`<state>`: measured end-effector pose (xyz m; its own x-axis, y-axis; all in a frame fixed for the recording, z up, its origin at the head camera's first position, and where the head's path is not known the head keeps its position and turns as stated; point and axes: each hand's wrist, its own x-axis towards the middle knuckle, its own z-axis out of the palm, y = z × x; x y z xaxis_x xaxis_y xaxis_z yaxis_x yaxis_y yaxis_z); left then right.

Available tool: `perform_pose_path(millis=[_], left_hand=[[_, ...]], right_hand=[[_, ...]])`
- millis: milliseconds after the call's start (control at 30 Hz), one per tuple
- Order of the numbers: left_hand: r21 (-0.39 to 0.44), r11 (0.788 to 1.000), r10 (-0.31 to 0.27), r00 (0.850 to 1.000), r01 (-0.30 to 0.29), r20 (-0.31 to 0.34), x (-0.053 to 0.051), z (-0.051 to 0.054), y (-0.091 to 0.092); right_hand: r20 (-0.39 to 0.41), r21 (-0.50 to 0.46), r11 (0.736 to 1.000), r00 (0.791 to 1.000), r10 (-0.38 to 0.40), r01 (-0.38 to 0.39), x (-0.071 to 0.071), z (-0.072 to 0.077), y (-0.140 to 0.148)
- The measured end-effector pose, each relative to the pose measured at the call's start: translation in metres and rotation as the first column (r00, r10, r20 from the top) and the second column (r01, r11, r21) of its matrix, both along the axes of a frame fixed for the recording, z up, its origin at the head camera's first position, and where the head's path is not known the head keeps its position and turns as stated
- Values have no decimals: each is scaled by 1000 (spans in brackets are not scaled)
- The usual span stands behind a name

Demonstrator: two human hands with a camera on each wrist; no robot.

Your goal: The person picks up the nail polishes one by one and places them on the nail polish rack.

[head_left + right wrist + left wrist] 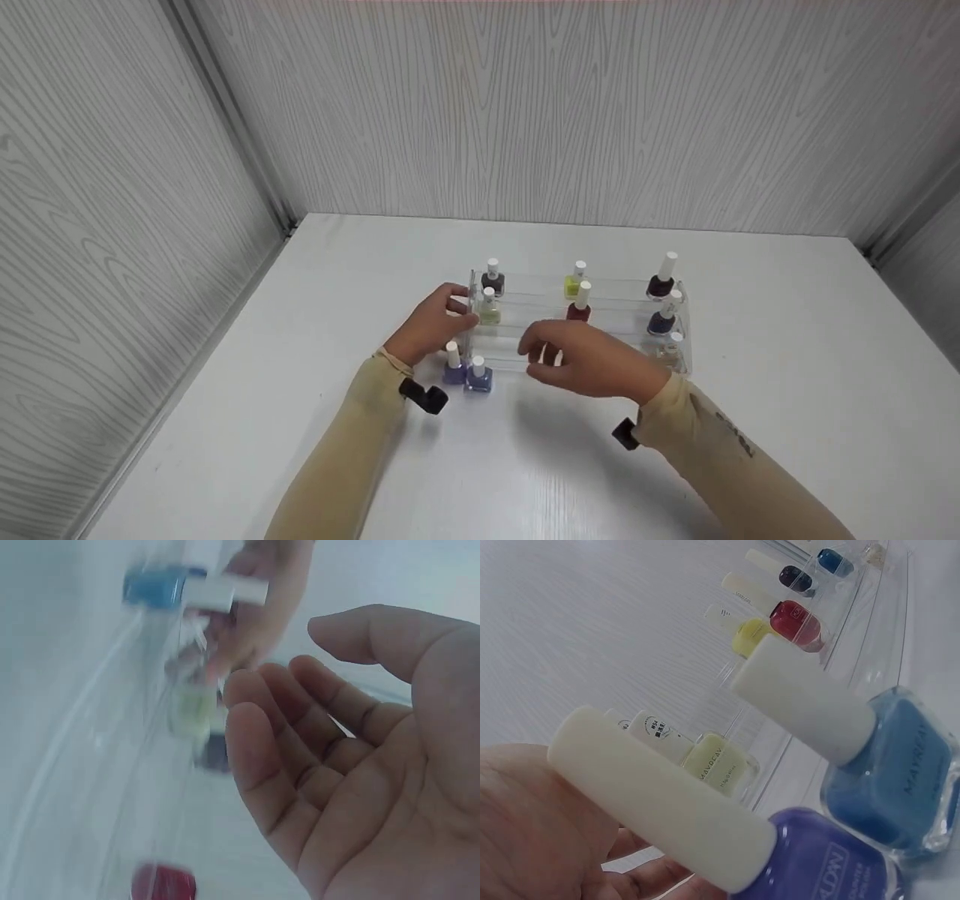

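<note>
A clear tiered nail polish rack [529,306] stands on the white table, with several white-capped bottles on its steps. My left hand [433,324] grips the rack's left end, thumb in front and fingers behind. Just before that end, a purple nail polish bottle [454,373] and a blue nail polish bottle [479,379] stand upright side by side on the table. Over the rack's front, my right hand [589,358] hovers with relaxed, slightly bent fingers. The right wrist view shows its palm [382,802] holding nothing.
On the rack are a yellow bottle [572,286], a red bottle [578,312], a pale yellow-green bottle [490,313], a dark bottle [661,287] and a navy bottle [661,323], among others. A grey wood-grain wall [525,112] rises behind the table.
</note>
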<state>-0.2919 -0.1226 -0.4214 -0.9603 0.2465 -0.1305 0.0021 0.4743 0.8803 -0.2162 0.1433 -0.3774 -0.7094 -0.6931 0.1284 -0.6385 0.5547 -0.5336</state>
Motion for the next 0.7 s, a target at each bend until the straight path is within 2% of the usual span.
perform_pose_path(millis=[67, 333, 700], left_hand=[[0, 1000, -2, 1000, 2, 3, 0, 0, -1], [21, 1000, -17, 1000, 17, 11, 0, 2, 0], [31, 999, -7, 1000, 7, 9, 2, 1, -1]], right_hand=[[22, -6, 1000, 1000, 11, -11, -1, -3, -13], [-51, 92, 995, 998, -36, 41, -8, -15, -48], [-118, 133, 988, 991, -68, 84, -11, -34, -70]])
